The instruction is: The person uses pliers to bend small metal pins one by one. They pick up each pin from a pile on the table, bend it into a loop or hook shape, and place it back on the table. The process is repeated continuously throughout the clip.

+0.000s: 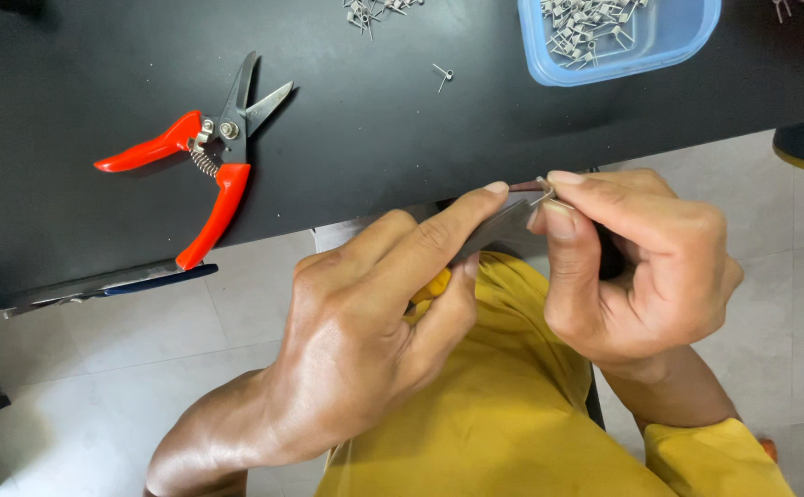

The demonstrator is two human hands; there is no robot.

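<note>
The left hand (365, 322) is closed around a tool (499, 225) with a yellow handle and a flat grey metal tip, the forefinger stretched out along the top of the grey part and the other fingers curled under it. The tool points to the right, just below the near edge of the black table (71, 156), above the person's yellow shirt (503, 405). The right hand (637, 262) meets the tool's tip: its thumb and forefinger are pressed together, pinching a small piece of bent wire (544, 191) against the end of the tool, while the remaining fingers are folded into the palm. The wire piece is mostly hidden by the fingertips, so its shape cannot be told. On the table, well to the left of the hands, a pair of cutters (204, 152) with red handles lies with its blades apart and pointing away from the person. At the far edge of the table, a blue plastic tub (687, 41) holds a heap of small wire pieces. One loose wire piece (442, 75) lies on the table between the cutters and the tub, and a little cluster of wire pieces (370, 11) lies further back.
</note>
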